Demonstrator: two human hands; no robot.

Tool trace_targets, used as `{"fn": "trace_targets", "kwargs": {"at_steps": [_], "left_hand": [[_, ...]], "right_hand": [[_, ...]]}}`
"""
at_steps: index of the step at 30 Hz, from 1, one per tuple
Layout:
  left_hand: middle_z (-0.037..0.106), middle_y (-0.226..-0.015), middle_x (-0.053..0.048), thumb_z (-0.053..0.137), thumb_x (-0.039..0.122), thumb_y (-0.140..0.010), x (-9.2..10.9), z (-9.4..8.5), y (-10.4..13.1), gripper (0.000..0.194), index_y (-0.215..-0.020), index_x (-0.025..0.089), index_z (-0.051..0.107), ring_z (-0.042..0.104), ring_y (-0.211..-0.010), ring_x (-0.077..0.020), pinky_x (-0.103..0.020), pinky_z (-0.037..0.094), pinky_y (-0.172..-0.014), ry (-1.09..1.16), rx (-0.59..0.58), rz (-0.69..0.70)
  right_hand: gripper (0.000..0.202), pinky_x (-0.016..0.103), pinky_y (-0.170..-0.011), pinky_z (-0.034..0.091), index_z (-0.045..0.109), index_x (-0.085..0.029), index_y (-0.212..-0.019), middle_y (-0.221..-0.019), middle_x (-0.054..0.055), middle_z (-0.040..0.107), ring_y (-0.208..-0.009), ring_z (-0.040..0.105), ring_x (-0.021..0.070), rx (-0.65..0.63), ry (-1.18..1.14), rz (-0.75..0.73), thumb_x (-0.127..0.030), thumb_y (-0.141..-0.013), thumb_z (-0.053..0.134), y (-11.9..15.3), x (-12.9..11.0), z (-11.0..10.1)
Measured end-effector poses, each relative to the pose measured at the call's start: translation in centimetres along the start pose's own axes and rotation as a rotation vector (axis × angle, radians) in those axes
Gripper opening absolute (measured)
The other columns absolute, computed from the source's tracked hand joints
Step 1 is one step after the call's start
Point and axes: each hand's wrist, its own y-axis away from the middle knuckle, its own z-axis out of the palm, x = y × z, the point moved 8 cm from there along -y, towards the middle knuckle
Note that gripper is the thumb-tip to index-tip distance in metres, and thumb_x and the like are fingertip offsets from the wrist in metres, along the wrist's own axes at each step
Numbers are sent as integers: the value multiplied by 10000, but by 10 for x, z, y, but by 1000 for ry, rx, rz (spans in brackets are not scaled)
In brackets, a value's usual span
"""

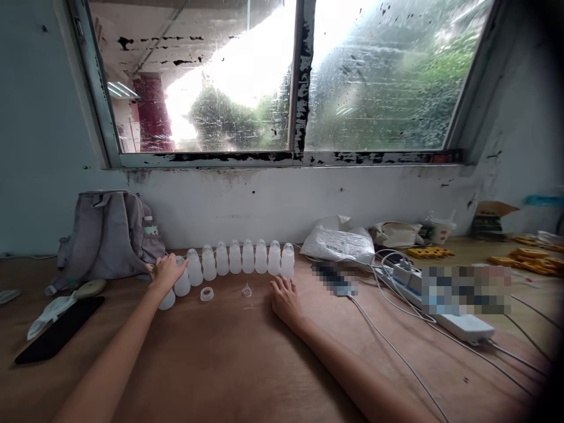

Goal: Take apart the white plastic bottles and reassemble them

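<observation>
A curved row of several frosted white bottles (235, 258) with domed clear caps stands on the brown table (220, 364). At the row's left end, my left hand (167, 273) is over the top of the nearest bottle (167, 301), its fingers around the upper part, which they hide. My right hand (284, 296) rests on the table just in front of the row's right end, fingers apart and slightly bent, holding nothing. Between the hands lie a whitish ring (207, 294) and a small clear nipple-shaped piece (247, 290).
A grey backpack (103, 235) stands at the left, with a black flat case (61, 329) before it. To the right are a silvery bag (339, 241), a cabled phone (343, 288), a white power strip (462, 326) and yellow pieces (529, 258).
</observation>
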Motion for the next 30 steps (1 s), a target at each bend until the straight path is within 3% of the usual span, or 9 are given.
{"fn": "trace_targets", "kwargs": {"at_steps": [3,6,9,12,16,20,24,30], "left_hand": [[617,-867,-150,398,488,-721,2,-17,3,414,-838,139,586,499,-894,-332,-452,300,-760,-20,84,-33],[606,-833,-116,383,477,-744,15,-58,13,394,-842,148,577,508,-853,-293,-438,293,-776,-43,301,-7],[578,-860,-97,342,460,-782,39,-96,33,397,-916,149,548,500,-860,-262,-381,309,-778,17,489,105],[547,-858,-62,362,451,-787,68,-104,59,352,-926,168,520,494,-844,-222,-318,346,-754,164,499,251],[522,-818,-30,390,426,-785,106,-76,103,278,-887,188,493,499,-775,-183,-289,381,-720,385,364,419],[513,-784,-24,398,373,-795,135,-41,138,196,-849,201,474,499,-759,-188,-320,381,-731,463,205,509],[520,-819,-31,424,386,-789,139,-13,147,211,-887,200,442,518,-779,-188,-318,401,-726,694,107,423],[568,-813,-18,554,417,-699,143,42,153,351,-956,205,443,548,-748,-184,-283,421,-666,993,-247,347]], "right_hand": [[261,445,-960,159,536,-146,-965,-1061,130,524,-1095,365,247,0,-8,52,-100,-745,403,1,7,1],[268,462,-973,140,535,-152,-961,-1026,119,541,-1086,375,241,17,-36,57,-90,-737,402,1,9,-4],[335,448,-1000,122,525,-155,-991,-1029,93,549,-1103,369,215,56,-120,-20,-51,-700,396,0,1,-13],[396,424,-1008,163,528,-165,-991,-1016,66,562,-1079,392,194,85,-243,-114,-15,-655,380,-1,-10,-21],[423,435,-981,234,536,-176,-967,-962,56,573,-1031,420,195,109,-371,-191,-2,-627,353,-1,-21,-26],[446,411,-920,324,536,-174,-960,-947,66,563,-1002,427,202,101,-453,-209,12,-603,342,0,-24,-30],[430,376,-842,385,533,-177,-973,-936,74,561,-955,453,202,97,-528,-188,14,-641,339,0,-27,-40],[227,318,-779,420,522,-196,-988,-937,63,574,-879,521,176,45,-922,-22,-193,-830,359,-1,-32,-57]]}}
